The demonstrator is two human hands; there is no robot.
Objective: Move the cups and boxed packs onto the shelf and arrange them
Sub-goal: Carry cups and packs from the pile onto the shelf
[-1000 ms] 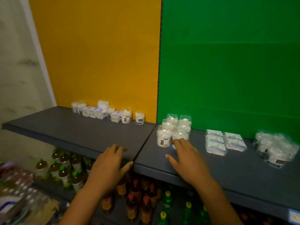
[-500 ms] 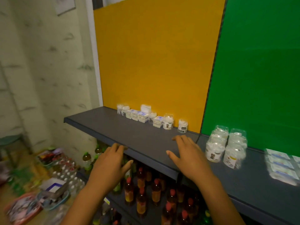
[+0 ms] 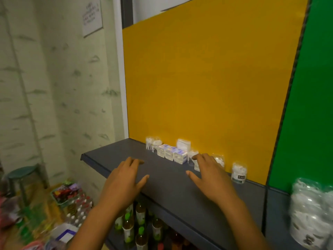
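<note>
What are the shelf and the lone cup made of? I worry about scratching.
Shelf: looks like matte dark grey painted metal, with a thin folded front lip; uncertain. Cup: seems clear glossy plastic, its white contents showing through above a dark label.

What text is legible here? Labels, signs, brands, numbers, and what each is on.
Nothing reads clearly enough to quote.
Wall notice: lines of print, too small and blurred.
Lone cup by the yellow panel: dark label with marks, unreadable.
Boxed packs: blue and white print, blurred.
Cup cluster at far right: dark label patches, motion-blurred.
Bottles on the lower shelf: labels too blurred.
</note>
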